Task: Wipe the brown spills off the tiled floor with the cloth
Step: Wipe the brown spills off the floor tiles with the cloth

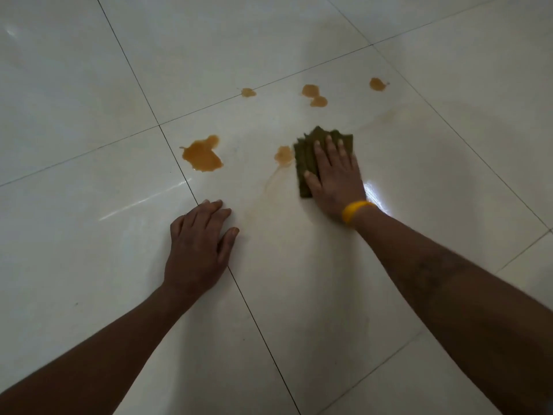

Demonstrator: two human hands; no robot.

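Observation:
My right hand (335,175) presses flat on a folded olive-green cloth (308,157) on the white tiled floor (89,85); a yellow band circles that wrist. Just left of the cloth lies a small brown spill (283,154), with a faint smear trailing down from it. A large brown puddle (202,155) lies further left. Smaller brown spots sit farther away: one on a grout line (248,92), a double blob (313,95), and one at the right (377,84). My left hand (199,244) rests flat on the floor, fingers straight, holding nothing.
Large glossy white tiles with dark grout lines fill the view. A bright light glare (374,193) reflects off the tile just right of my right wrist. Faint wet streaks mark the tile around the cloth.

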